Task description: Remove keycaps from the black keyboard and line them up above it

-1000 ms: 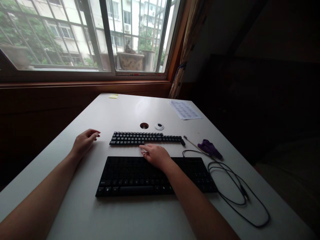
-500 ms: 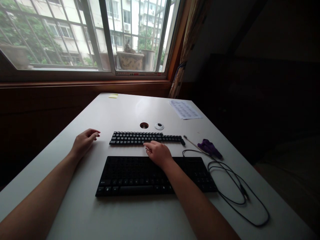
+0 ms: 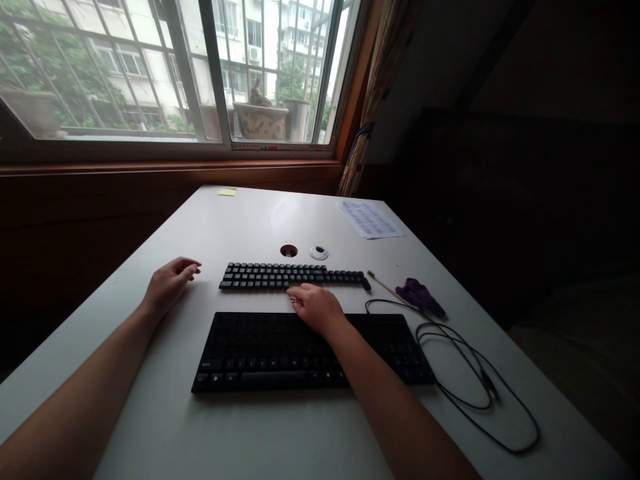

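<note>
My right hand (image 3: pixel 316 305) reaches over the back edge of a black keyboard (image 3: pixel 270 380). Its fingers are curled together, with the tips at the front row of several loose black keycaps (image 3: pixel 255 277) lined up on the desk; whatever they pinch is hidden. Most of the keyboard's upper part looks bare of caps, while keys remain along its front rows. To the left of the keycap rows, my left hand (image 3: pixel 170 283) rests on the desk with its fingers loosely curled in, and nothing shows in it.
A black cable (image 3: pixel 500 433) loops on the right of the white desk (image 3: pixel 150 427). Near it lie a thin brush (image 3: pixel 383 285) and a purple cloth (image 3: pixel 419 297). Behind the keycaps are a cable hole (image 3: pixel 289 251), its round white cover (image 3: pixel 319 253), printed paper (image 3: pixel 371 220) and yellow sticky notes (image 3: pixel 227 191).
</note>
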A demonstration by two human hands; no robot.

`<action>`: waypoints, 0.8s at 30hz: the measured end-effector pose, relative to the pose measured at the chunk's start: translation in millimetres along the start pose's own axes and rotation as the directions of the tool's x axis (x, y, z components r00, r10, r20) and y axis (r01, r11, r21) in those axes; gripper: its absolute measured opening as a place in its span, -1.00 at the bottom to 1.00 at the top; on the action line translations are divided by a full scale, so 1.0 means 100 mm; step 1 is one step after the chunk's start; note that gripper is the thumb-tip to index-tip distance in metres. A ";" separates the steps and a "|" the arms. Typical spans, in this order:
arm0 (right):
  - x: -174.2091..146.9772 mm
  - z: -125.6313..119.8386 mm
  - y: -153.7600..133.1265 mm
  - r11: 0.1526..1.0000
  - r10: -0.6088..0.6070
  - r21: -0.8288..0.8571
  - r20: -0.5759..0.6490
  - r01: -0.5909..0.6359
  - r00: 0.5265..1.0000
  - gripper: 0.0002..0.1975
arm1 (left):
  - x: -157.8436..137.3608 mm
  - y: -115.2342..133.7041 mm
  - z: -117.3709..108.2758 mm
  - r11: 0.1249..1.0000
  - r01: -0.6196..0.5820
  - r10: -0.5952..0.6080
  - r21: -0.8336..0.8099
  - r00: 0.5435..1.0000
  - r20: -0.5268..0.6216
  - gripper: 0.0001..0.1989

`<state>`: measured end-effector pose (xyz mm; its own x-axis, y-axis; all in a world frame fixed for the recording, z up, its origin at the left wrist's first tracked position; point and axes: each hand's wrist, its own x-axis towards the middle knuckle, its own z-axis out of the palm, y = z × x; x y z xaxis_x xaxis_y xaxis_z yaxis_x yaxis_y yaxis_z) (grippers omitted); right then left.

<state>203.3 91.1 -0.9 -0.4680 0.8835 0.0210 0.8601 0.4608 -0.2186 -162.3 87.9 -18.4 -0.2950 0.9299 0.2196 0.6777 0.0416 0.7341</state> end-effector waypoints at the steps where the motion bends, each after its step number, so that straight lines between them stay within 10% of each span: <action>1: 0.00 0.00 0.00 1.000 0.002 0.001 0.000 -0.002 1.000 -0.64 | 0.00 -0.01 0.00 1.000 -0.001 0.001 -0.002 1.000 -0.001 -0.66; 24: -0.01 0.00 -0.01 1.000 -0.007 0.019 -0.002 0.007 1.000 -0.62 | -0.02 0.05 -0.02 1.000 0.009 -0.009 0.018 1.000 0.010 -0.63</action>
<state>203.2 90.2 -0.5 -0.4736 0.8804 0.0250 0.8527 0.4655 -0.2370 -159.5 86.1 -13.9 -0.2946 0.9330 0.2067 0.6872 0.0566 0.7242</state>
